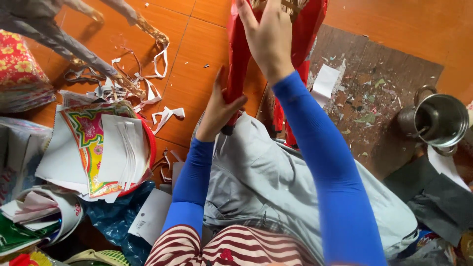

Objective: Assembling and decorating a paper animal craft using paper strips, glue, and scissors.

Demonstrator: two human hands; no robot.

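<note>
Your left hand [217, 111] has its fingers closed round the lower edge of the red paper form [239, 59] over the floor, your right hand [268, 37] lies flat higher up, fingers extended; squeezing could crease it.

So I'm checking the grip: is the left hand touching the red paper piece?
Touching: the head view shows the left hand wrapped round the red paper piece's lower edge.
</note>
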